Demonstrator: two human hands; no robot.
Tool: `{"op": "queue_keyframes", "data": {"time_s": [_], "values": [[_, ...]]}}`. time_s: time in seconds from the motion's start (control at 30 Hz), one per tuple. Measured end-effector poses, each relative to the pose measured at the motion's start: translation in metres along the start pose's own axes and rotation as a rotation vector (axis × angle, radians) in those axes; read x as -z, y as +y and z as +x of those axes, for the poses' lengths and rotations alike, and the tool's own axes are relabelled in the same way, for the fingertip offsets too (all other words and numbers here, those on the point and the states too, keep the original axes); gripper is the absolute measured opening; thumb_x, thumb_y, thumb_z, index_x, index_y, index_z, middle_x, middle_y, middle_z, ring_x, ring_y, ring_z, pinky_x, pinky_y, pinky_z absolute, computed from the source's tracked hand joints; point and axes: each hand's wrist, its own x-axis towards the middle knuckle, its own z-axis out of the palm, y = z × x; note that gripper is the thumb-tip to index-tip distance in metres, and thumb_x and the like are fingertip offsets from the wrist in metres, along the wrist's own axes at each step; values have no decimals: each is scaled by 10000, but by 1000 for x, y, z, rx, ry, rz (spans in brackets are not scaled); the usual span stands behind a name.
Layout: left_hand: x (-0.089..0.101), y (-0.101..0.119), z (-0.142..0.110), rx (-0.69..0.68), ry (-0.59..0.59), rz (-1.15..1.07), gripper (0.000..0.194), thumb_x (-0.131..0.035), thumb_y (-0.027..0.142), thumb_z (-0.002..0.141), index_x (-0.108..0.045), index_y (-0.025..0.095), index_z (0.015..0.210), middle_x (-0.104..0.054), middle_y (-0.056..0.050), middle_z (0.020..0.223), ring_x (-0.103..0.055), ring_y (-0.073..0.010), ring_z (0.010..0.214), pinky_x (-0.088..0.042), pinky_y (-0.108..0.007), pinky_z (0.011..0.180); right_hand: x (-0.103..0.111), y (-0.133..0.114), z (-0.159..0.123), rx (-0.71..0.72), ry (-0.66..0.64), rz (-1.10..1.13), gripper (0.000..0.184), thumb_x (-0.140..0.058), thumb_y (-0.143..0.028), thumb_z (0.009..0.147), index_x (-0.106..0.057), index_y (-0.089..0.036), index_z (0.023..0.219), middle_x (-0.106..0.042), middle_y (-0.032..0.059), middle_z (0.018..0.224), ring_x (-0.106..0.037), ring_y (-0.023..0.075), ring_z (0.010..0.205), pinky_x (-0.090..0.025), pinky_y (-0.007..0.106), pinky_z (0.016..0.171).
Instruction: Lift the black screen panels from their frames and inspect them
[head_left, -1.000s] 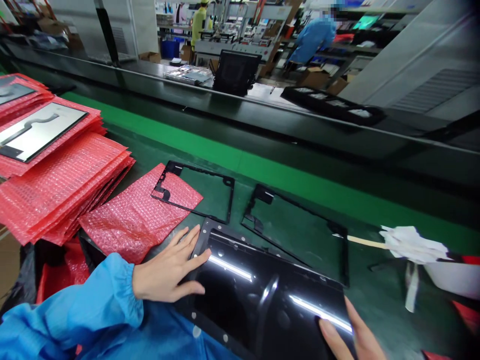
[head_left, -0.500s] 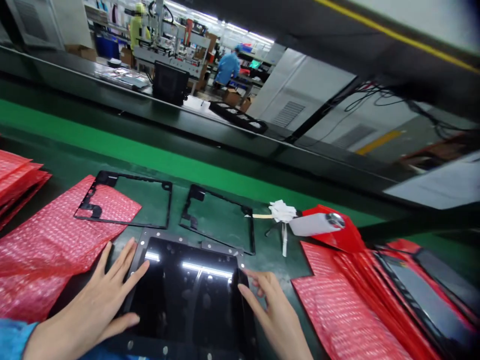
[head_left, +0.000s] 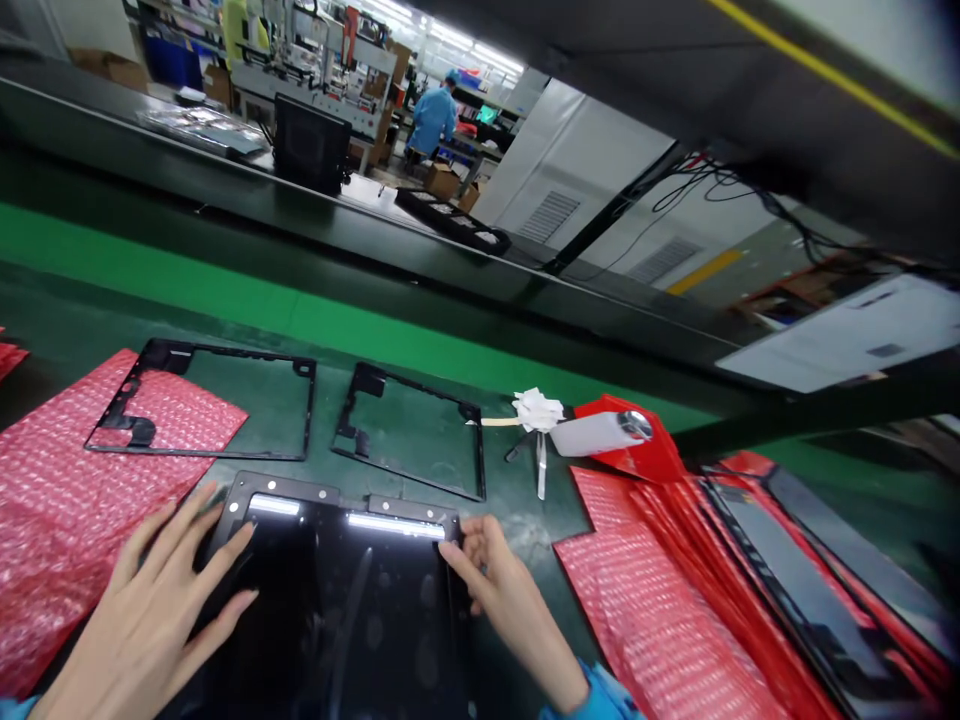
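A glossy black display panel [head_left: 382,620] with a dark border dotted by pale round spots lies in front of me. My left hand [head_left: 150,590] spreads over its left side, fingers apart, with the fingertips on or just above the border. At the upper right corner my right hand [head_left: 499,585] pinches the panel's edge, thumb on the glass and the other fingers curled beside it. Beyond the panel lie two thin black frames, one on the left [head_left: 306,400] and another in the middle [head_left: 480,455]. The panel's lower part runs out of view.
Red bubble wrap [head_left: 67,500] spreads at left, partly under one frame. To the right are red bubble bags [head_left: 675,620] and stacked dark panels [head_left: 810,590]. A white bottle [head_left: 592,433] lies near crumpled white paper [head_left: 537,410]. Behind runs a dark ledge; a person in blue [head_left: 433,120] stands far off.
The camera view has shifted, moving the surroundings left in the picture. Both hands stay at the panel's sides, and the right fingers now curl more closely around its corner.
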Motion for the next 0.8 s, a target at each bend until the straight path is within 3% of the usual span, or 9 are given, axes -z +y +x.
{"op": "queue_keyframes", "data": {"time_s": [0.1,0.2,0.37,0.5,0.63,0.8], "values": [[0,4,12,78,-17,19,611,-565,515,844,-485,209,1366,-556,-179,1254,-434,-380,1273,-350,-545,1020,10,-6,19,23,-113,-2,330,-531,-463,880,-405,-257,1105,-421,-65,694,-506,123,504,-421,214,390],[-2,9,15,90,-34,-5,683,-555,533,844,-422,191,1419,-545,-192,1256,-446,-387,1249,-367,-540,1008,17,-10,31,12,-226,-25,276,-557,-421,861,-422,-265,1043,-407,-91,641,-496,99,453,-379,189,382],[-7,7,3,86,-92,-81,755,-562,559,834,-350,200,1463,-512,-177,1318,-424,-382,1265,-348,-531,1040,23,-9,31,-139,-387,71,305,-611,-386,788,-386,-250,943,-456,-119,585,-518,93,384,-339,167,353],[-19,-3,-2,21,-47,-92,764,-589,572,804,-372,229,1451,-534,-161,1269,-437,-375,1244,-357,-534,1030,29,-11,36,-236,-498,99,313,-639,-322,751,-383,-231,908,-541,-92,589,-573,118,403,-334,156,355],[-27,-5,0,-6,-7,-110,723,-603,560,786,-424,250,1415,-554,-138,1189,-443,-367,1241,-345,-558,1043,30,-14,43,-276,-500,48,323,-663,-281,728,-381,-229,878,-545,-88,512,-578,139,391,-280,149,336],[-27,6,5,58,53,-156,670,-627,430,790,-428,242,1402,-546,-123,1123,-427,-364,1270,-269,-611,1095,27,-12,44,-300,-442,-18,318,-691,-263,702,-396,-232,819,-516,-93,462,-507,115,333,-258,172,334]]}}
